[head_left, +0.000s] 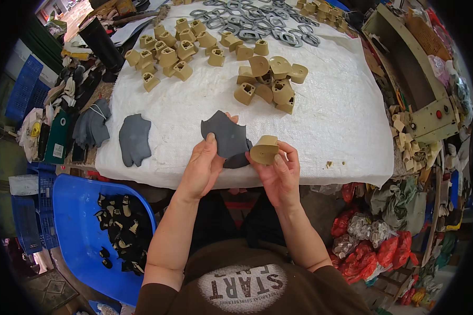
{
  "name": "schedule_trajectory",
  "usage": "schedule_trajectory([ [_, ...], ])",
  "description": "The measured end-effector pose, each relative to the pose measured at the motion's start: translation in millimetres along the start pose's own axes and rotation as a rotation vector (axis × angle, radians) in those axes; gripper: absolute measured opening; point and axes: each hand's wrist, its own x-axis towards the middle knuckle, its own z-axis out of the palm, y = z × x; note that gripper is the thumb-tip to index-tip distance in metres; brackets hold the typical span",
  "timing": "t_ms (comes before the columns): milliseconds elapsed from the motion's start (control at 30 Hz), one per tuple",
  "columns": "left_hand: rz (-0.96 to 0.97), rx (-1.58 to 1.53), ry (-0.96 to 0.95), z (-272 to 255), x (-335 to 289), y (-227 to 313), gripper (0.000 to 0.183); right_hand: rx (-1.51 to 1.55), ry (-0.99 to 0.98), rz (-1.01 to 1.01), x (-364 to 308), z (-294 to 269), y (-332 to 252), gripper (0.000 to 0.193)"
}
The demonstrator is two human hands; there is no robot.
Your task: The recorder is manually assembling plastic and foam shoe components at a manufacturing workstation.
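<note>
Head view: the left hand (201, 164) is pinching a dark grey sheet (225, 135), its thumb pressing flat on the near face while the fingers are passing behind, a fingertip or two showing beyond the far edge. Just to the right of that grip, the right hand (283, 176) is holding a tan block (265, 150), thumb and fingers closing on its right side, leaving only the block's own thickness between them. The block is sitting close beside the sheet's right edge; whether the two are touching, I cannot tell. Below the gap between the hands, another dark piece (237, 161) is lying partly hidden on the white cloth (331, 152). Left of the left hand's grip, a stack of grey pieces (135, 139) is resting on the cloth, and a tied grey bundle (92, 124) is lying farther out. Beyond the right hand's grip, a small heap of tan blocks (281, 94) is standing, while a larger group (168, 55) is spreading ahead and to the left. Grey rings (249, 34) are covering the far end. Down to the left of both hands, a blue basin (71, 226) is holding black pieces (122, 231).
</note>
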Motion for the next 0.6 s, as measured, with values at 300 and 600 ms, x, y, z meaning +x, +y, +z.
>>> schedule_trajectory([
  [300, 0.121, -0.187, 0.112, -17.6, -8.8, 10.8, 0.051, 0.063, 0.065, 0.023, -4.6, -6.8, 5.4, 0.031],
  [600, -0.065, -0.304, 0.270, 17.0, -54.3, 4.1, 0.045, -0.172, -0.030, -0.116, -12.6, 2.7, -41.4, 0.041],
])
